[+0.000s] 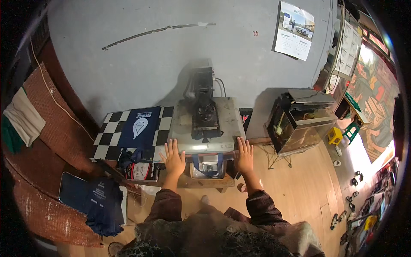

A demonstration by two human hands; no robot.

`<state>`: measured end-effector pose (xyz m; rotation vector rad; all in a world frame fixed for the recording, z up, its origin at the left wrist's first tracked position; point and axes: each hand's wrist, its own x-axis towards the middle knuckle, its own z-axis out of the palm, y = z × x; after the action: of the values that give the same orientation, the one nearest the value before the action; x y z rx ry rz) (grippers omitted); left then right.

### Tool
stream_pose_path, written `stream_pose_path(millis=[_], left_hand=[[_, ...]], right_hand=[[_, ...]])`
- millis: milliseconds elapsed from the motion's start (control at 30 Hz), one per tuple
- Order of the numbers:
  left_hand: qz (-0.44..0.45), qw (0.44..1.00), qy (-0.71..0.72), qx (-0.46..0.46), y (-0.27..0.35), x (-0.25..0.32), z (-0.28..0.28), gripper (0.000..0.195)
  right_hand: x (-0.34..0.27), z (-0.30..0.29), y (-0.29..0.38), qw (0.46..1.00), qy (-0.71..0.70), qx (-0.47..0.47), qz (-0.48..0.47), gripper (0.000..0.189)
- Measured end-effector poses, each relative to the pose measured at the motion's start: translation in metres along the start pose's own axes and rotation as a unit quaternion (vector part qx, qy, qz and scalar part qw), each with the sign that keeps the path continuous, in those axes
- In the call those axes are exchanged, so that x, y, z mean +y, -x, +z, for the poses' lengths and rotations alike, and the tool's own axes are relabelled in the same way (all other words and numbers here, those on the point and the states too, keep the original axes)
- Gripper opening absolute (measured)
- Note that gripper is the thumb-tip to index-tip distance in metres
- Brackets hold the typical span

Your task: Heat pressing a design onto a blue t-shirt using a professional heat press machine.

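A grey flat-plate press (184, 138), seemingly a heat press, stands before me with a black arm and housing (205, 112) on top. My left hand (174, 160) lies at its front left corner, fingers spread. At the front right corner, my right hand (244, 157) rests with fingers extended. Neither hand grips anything. A dark blue strap handle (206, 175) hangs from the press's front edge; whatever it belongs to is hidden. To the left, a dark blue fabric bag (140, 128) with a white print lies flat on a black-and-white checkered tabletop (107, 128).
A glass aquarium (303, 128) stands to the right. Under the table is a wooden shelf (186, 183) holding a red-and-black box (142, 172). More dark blue fabric bags (102, 205) lie at lower left. A calendar (294, 30) hangs on the grey wall. Sandals (337, 220) lie at far right.
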<state>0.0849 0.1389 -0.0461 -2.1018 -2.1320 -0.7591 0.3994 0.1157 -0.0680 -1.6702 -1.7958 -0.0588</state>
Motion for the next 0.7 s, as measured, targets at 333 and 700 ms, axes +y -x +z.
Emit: stream_pose_path(millis=[333,700], left_hand=[[0.003,1.0,0.027,-0.001,0.008,0.002,0.005,0.067],[0.031,0.999,0.033,-0.002,0.012,-0.001,0.002,0.071]], right_hand=[[0.015,0.01,-0.004,0.999,0.001,0.038,-0.025,0.067],[0.016,0.014,-0.002,0.999,-0.013,0.044,-0.028,0.067]])
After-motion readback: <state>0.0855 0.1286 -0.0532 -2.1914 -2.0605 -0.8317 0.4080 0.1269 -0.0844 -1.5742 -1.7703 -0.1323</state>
